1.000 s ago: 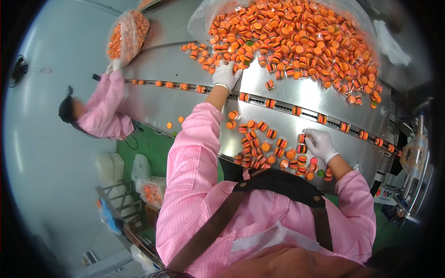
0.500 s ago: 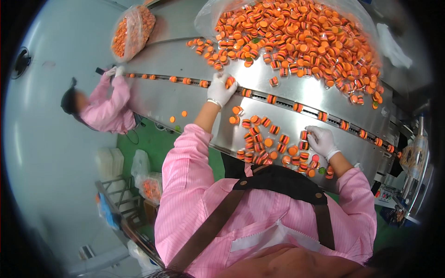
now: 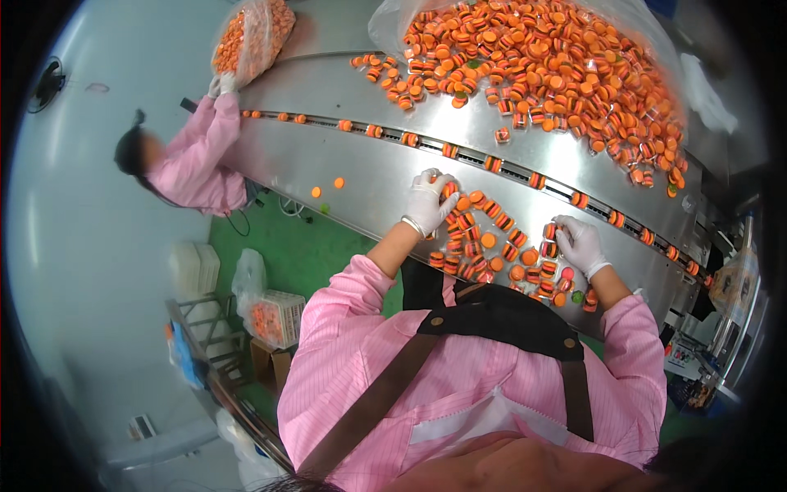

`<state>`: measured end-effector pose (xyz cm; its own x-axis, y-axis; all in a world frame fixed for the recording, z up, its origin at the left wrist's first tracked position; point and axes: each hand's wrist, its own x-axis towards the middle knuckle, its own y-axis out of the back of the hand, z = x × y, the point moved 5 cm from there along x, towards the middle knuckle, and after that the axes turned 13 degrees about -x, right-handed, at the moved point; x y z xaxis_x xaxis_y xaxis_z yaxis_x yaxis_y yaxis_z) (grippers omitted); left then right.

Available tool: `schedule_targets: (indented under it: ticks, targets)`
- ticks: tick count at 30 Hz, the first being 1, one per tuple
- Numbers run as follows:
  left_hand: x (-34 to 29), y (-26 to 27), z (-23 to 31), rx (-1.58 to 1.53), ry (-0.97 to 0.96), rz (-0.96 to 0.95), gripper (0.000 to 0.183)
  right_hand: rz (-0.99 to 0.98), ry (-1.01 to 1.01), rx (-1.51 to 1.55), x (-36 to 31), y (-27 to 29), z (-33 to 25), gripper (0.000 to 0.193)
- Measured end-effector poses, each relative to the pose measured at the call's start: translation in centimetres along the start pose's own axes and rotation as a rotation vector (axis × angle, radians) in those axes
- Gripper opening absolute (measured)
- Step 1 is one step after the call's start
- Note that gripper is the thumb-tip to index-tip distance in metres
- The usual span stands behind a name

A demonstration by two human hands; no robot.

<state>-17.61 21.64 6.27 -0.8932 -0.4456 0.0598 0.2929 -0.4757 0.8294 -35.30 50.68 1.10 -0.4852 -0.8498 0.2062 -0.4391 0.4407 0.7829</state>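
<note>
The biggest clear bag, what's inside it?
Lots of orange pieces, many with darker stripes, heaped up and spilling from the clear bag onto the metal table. The top ones cover whatever lies deeper, so the bottom of the heap can't be seen.

Orange bands, pink pinstripes, silver and white
Small, round, layered pieces show orange ends and stripes of orange, red and black; a bright-pink round piece and a green round piece stand out. The smooth metal counter is silver-grey, the floor green. The left hand and right hand are gloved white; the long-sleeved cloth shirt is pink with thin darker stripes, the cloth apron black with brown straps.
</note>
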Motion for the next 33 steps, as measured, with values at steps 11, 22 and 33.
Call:
schedule_targets:
  ticks: [11, 22, 33]
  targets:
    - [-0.9, 0.2, -1.6, 0.171, -0.051, -0.053, 0.046, 0.002, -0.013, -0.006, 0.0, 0.1, -0.2, 0.021]
    - [-1.1, 1.0, 0.1, 0.391, -0.284, -0.12, 0.039, 0.024, -0.004, -0.021, 0.0, 0.1, -0.3, 0.021]
    - [1.6, 4.1, -0.4, -0.026, -0.18, 0.049, 0.021, 0.028, -0.005, -0.043, -0.1, 0.3, -0.3, 0.022]
